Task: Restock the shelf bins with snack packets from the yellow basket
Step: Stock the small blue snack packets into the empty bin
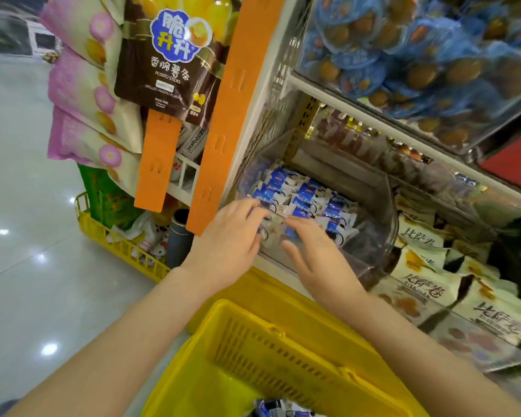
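Resting flat on blue-white packets in clear bin: left hand, right hand | orange strip beside; yellow basket below

Brown potato-sticks bag hanging between pink-and-cream bags and long orange strip, grey tube below

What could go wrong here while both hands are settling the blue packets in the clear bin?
Left hand and right hand rest on the blue packets near the clear bin's front wall; some could slide out over it.
The yellow basket sits right under the forearms; a bump might tip it and spill the remaining packets.
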### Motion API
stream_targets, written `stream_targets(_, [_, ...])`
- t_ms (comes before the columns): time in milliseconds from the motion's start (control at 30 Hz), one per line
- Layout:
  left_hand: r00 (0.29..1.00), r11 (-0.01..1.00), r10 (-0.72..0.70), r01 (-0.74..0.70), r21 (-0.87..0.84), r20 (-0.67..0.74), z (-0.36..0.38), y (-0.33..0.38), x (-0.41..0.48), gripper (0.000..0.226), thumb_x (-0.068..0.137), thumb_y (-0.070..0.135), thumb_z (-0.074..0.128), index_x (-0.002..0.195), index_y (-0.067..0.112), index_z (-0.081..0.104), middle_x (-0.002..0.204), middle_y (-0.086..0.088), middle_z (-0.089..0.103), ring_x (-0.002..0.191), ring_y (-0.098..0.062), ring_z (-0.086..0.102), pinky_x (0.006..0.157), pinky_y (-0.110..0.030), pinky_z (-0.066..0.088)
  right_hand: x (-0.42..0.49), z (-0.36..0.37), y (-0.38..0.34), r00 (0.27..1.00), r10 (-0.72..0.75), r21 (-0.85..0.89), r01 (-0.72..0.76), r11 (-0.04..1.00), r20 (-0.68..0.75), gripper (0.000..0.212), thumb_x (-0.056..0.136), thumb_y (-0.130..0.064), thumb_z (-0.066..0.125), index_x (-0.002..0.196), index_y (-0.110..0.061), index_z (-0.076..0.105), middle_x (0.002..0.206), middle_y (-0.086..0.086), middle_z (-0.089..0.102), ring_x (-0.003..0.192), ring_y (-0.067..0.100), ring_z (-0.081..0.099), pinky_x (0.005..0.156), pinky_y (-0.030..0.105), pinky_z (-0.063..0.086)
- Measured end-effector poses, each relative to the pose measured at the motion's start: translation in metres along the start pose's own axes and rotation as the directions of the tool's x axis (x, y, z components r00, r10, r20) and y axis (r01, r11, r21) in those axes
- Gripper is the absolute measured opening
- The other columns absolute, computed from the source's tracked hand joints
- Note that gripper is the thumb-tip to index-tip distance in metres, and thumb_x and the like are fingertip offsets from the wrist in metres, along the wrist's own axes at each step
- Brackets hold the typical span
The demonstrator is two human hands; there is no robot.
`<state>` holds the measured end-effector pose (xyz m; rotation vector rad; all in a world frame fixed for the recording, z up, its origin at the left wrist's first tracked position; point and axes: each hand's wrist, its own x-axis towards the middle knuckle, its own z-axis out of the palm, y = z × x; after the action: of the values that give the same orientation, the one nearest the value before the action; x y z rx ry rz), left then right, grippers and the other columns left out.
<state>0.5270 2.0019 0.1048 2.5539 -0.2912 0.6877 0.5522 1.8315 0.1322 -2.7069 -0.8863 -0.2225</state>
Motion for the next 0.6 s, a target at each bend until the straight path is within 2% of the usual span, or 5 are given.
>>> stream_targets(100, [0.999, 0.999, -0.032, 0.032, 0.019, -0.001, 0.01, 0.012, -0.028, 0.033, 0.092, 0.018, 0.05, 0.124, 0.016, 0.049, 0.121, -0.001, 0.048, 0.113, -0.017, 0.043, 0.093, -0.028, 0.032, -0.035, 0.001, 0.005, 0.991, -0.062, -0.046, 0.057, 0.997, -0.121, 0.034, 0.097, -0.025, 0.047, 0.127, -0.012, 0.055, 0.136, 0.004, 0.051, 0.132, 0.017, 0.04, 0.112, 0.026, 0.025])
stream_targets(233, [0.988, 0.991, -0.122, 0.115, 0.07, 0.099, 0.036, 0.018, -0.073, 0.029, 0.092, 0.024, 0.049, 0.12, 0.017, 0.052, 0.114, 0.0, 0.052, 0.107, -0.019, 0.047, 0.087, -0.031, 0.035, -0.083, 0.021, 0.023, 0.978, -0.09, -0.064, 0.08, 0.995, -0.188, 0.02, 0.092, -0.015, 0.056, 0.109, -0.01, 0.064, 0.108, 0.005, 0.064, 0.102, 0.023, 0.06, 0.087, 0.037, 0.05])
stream_targets(367, [0.923, 0.945, -0.313, 0.279, 0.171, 0.223, 0.067, 0.003, -0.112, 0.029, 0.093, 0.021, 0.047, 0.121, 0.017, 0.051, 0.117, -0.003, 0.051, 0.109, -0.023, 0.047, 0.089, -0.034, 0.035, -0.135, 0.065, 0.049, 0.999, -0.011, -0.083, 0.008, 0.996, -0.03, 0.017, 0.09, -0.018, 0.061, 0.106, -0.013, 0.064, 0.1, 0.003, 0.063, 0.094, 0.021, 0.062, 0.08, 0.033, 0.052])
stream_targets(433, [0.841, 0.886, -0.456, 0.401, 0.231, 0.29, 0.081, -0.012, -0.131, 0.031, 0.095, 0.021, 0.045, 0.124, 0.014, 0.047, 0.12, -0.009, 0.051, 0.11, -0.028, 0.047, 0.089, -0.037, 0.035, -0.162, 0.091, 0.061, 0.988, 0.085, -0.082, -0.075, 0.994, 0.126, 0.023, 0.096, -0.026, 0.05, 0.115, -0.017, 0.059, 0.108, -0.002, 0.059, 0.102, 0.016, 0.057, 0.088, 0.028, 0.047])
stream_targets(600, [0.641, 0.773, -0.612, 0.609, 0.177, 0.464, 0.104, -0.038, -0.171, 0.029, 0.1, 0.025, 0.033, 0.12, 0.007, 0.044, 0.117, -0.02, 0.055, 0.108, -0.036, 0.053, 0.087, -0.043, 0.042, -0.225, 0.168, 0.092, 0.813, 0.352, -0.098, -0.348, 0.933, 0.464, 0.039, 0.102, -0.033, 0.03, 0.139, -0.021, 0.034, 0.134, -0.002, 0.041, 0.121, 0.012, 0.041, 0.099, 0.022, 0.035])
